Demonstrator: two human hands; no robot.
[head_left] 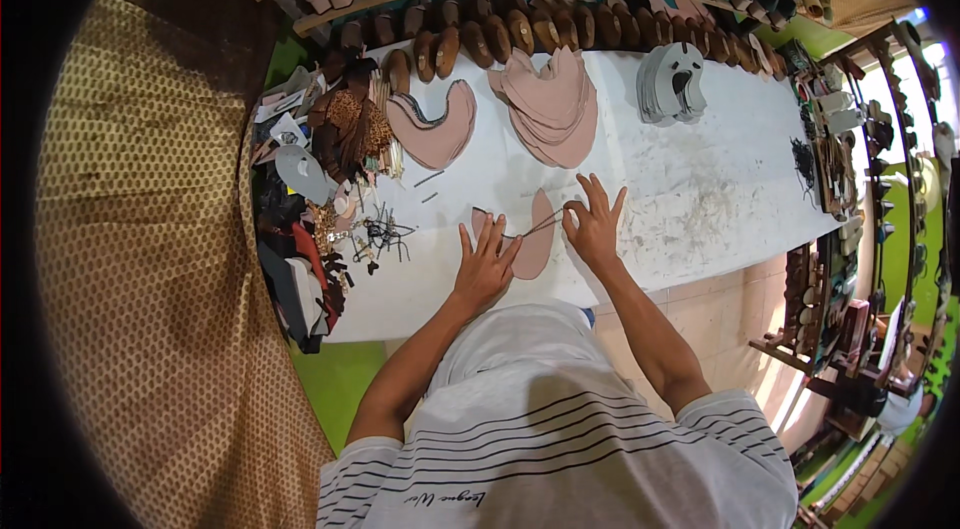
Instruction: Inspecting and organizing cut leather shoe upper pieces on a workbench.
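A curved pink shoe-upper piece (536,247) lies on the white table near its front edge. My left hand (486,267) rests over its left side, fingers stretched and pressed down flat. One thin dark strip (545,222) runs from the piece's inner edge, by my left fingertips, out to my right hand (596,229). Thumb and forefinger of that hand pinch the strip's end, while the other fingers point up and apart. Part of the pink piece is hidden under my left hand.
Behind are two stacks of pink uppers (548,109) (440,129) and a grey stack (672,84). Two short dark strips (429,178) lie at left, near tangled strips (380,232) and heaped scraps (345,124). Shoe lasts (470,41) line the far edge; racks stand right.
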